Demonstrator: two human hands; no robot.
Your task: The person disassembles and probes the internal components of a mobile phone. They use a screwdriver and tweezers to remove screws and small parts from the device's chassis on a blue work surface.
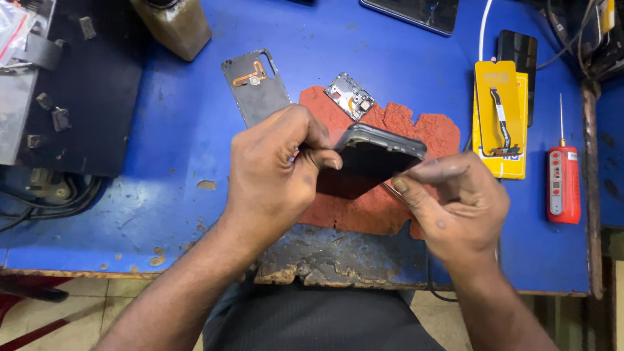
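A dark phone body with a grey frame is tilted above a worn red mat on the blue table. My left hand grips the phone's left end, thumb on its dark face. At the lower right corner my right hand pinches the same phone with thumb and fingertips. Behind the hands, a small silver circuit board lies on the mat's far edge, and a grey back cover with an orange flex strip lies flat on the table.
A yellow card carrying a flex cable lies at right, beside a red tool with a thin tip. A black phone and another phone lie at the back. A brown bottle and a black-topped box stand at left.
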